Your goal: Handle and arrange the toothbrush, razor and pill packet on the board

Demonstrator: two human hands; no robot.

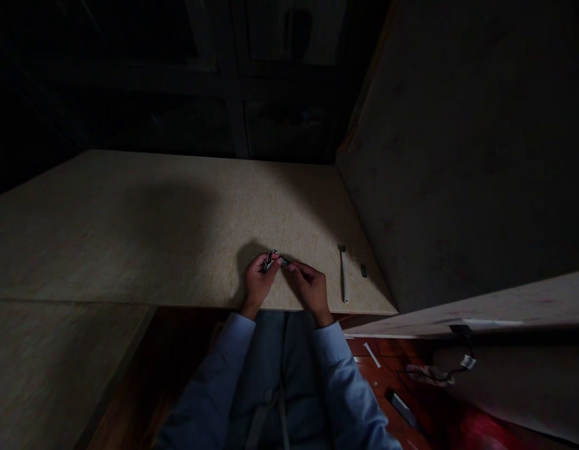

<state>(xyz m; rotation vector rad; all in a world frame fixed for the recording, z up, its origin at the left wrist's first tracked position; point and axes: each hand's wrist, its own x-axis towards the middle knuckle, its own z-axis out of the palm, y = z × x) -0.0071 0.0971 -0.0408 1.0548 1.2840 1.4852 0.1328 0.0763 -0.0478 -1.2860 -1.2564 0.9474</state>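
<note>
My left hand [260, 279] is closed around a small shiny item with dark and light parts [269, 260], whose exact kind I cannot make out. Between the two hands, above the tabletop, is a small thin dark-green piece [284, 262]. My right hand [311, 284] pinches that piece at its right end, and my left thumb is close against its other end. To the right of my right hand, a slim white stick with a dark tip [344, 275] lies lengthwise on the table. Beside it sits a small dark-green piece [363, 270].
The pale speckled table [186, 244] reaches left and back to a dark window. A patterned wall [458, 162] borders it on the right. Below right, a black cable [468, 350], a white strip [371, 355] and a dark-and-grey long object [404, 409] are near the reddish floor.
</note>
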